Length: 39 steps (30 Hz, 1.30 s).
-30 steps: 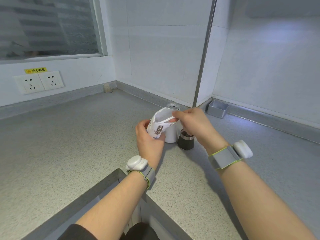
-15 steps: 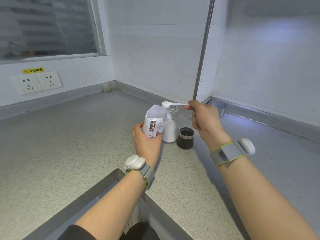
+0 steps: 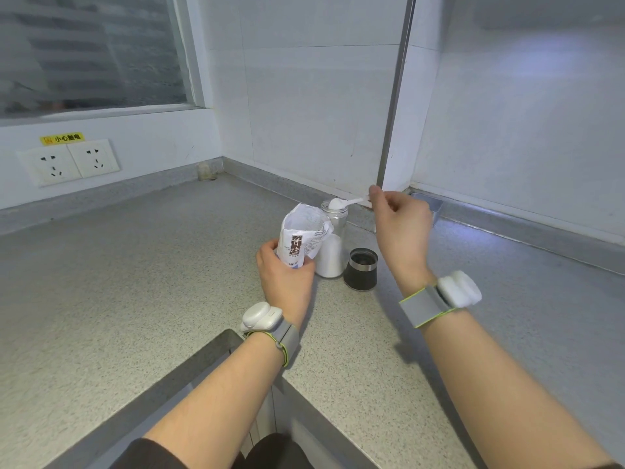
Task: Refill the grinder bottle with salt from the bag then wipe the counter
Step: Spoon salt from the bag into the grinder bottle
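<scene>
The speckled grey tabletop (image 3: 142,275) runs into a tiled corner, with two wall sockets (image 3: 67,162) on the left wall and one small metal tray (image 3: 434,206) against the right wall behind the right hand. Near the corner stand the task's things, one of each. The salt bag (image 3: 301,236) is upright with its crumpled top open, gripped around its lower part by the left hand (image 3: 285,277), whose fingers are curled closed around it. Just behind and to the right of the bag, touching it in this view, stands the clear grinder bottle (image 3: 333,247), uncapped and about half full of white salt. Its dark grinder cap (image 3: 361,269) sits on the tabletop just to the bottle's right, below the right hand.

The right hand (image 3: 402,228) is raised above the cap, thumb and fingers pinched on the handle of one small white spoon (image 3: 341,203). The spoon's bowl, heaped with salt, is level right over the bottle's open mouth.

Half a second ago the loaded spoon was over the top of the bag, left of the bottle's mouth; it has since travelled right to sit above the bottle. A second ago it was down inside the bag. The bag, bottle and cap have kept their places. Each wrist carries one grey band with a white device.
</scene>
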Available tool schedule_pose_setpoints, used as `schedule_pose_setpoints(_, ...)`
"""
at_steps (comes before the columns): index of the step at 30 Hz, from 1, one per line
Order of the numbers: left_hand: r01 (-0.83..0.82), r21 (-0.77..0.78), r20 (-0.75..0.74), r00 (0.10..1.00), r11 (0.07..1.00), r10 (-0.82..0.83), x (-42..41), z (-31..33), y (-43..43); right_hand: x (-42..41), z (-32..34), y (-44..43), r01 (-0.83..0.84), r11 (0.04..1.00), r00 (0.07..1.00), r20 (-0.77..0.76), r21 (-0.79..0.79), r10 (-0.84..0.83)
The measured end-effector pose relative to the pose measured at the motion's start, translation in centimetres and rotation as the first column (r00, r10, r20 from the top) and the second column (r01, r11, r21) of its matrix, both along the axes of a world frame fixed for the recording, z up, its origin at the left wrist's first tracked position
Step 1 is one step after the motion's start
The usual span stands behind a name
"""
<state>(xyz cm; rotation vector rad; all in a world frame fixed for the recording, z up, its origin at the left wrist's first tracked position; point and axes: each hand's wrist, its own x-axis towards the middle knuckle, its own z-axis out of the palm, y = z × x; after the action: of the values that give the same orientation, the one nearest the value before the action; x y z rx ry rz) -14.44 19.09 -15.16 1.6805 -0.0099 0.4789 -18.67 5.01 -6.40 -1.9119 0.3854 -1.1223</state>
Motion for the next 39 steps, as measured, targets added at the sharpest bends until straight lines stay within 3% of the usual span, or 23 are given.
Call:
schedule_pose_setpoints(3, -0.001, 0.002, -0.005, 1.0, 1.0, 0.001, 0.0, -0.1, 0.0, -0.6, -0.1, 0.4, 0.027, 0.955, 0.998, 0.068, -0.296, -0.007)
schedule_pose_setpoints(6, -0.01, 0.01, -0.003, 1.0, 1.0, 0.01, 0.0, -0.2, 0.1, -1.1, -0.1, 0.5, 0.049, 0.811, 0.987, 0.154, -0.583, 0.051)
schedule_pose_setpoints(8, -0.006, 0.005, 0.0, 1.0, 1.0, 0.006, 0.0, -0.1, 0.0, -1.1, -0.2, 0.4, 0.049, 0.735, 0.979, 0.18, -0.677, 0.101)
schedule_pose_setpoints(10, -0.003, -0.006, 0.005, 1.0, 1.0, 0.003, 0.0, -0.1, 0.0, -1.0, -0.3, 0.4, 0.061, 0.717, 0.972, 0.205, -0.694, 0.115)
schedule_pose_setpoints(13, -0.01, -0.024, 0.019, 1.0, 1.0, 0.01, 0.1, -0.1, 0.0, -1.0, -0.2, 0.5, 0.052, 0.799, 0.951, 0.275, -0.599, 0.145)
schedule_pose_setpoints(15, -0.015, -0.035, 0.028, 0.999, 0.999, 0.016, 0.1, -0.1, 0.1, -1.1, 0.0, 0.8, -0.003, 0.861, 0.934, 0.307, -0.509, 0.185)
schedule_pose_setpoints(18, -0.014, -0.052, 0.052, 0.999, 0.999, 0.017, 0.0, -0.1, 0.1, -1.3, 0.4, 1.1, -0.144, 0.87, 0.924, 0.251, -0.471, 0.288)
schedule_pose_setpoints(22, 0.028, -0.04, 0.186, 0.982, 0.999, -0.021, -0.3, 0.0, 0.2, -1.3, -0.1, 1.6, -0.118, 0.723, 0.959, 0.112, -0.681, 0.262)
schedule_pose_setpoints(25, 0.105, 0.034, 0.343, 0.933, 0.994, -0.11, -0.7, 0.0, 0.2, -1.0, -0.7, 1.9, -0.198, 0.606, 0.979, -0.131, -0.771, 0.154)
schedule_pose_setpoints(29, 0.106, 0.078, 0.405, 0.905, 0.991, -0.129, -0.5, -0.2, 0.3, -0.6, -0.9, 2.4, -0.369, 0.584, 0.92, -0.374, -0.723, 0.119)
schedule_pose_setpoints(33, 0.141, 0.103, 0.394, 0.903, 0.985, -0.171, -0.6, -0.2, 0.2, -0.7, -0.4, 2.6, -0.525, 0.68, 0.829, -0.486, -0.512, 0.275)
schedule_pose_setpoints(39, 0.138, 0.084, 0.37, 0.915, 0.987, -0.159, -0.6, -0.2, 0.2, -0.5, -0.1, 2.4, -0.558, 0.83, 0.759, -0.41, -0.008, 0.506)
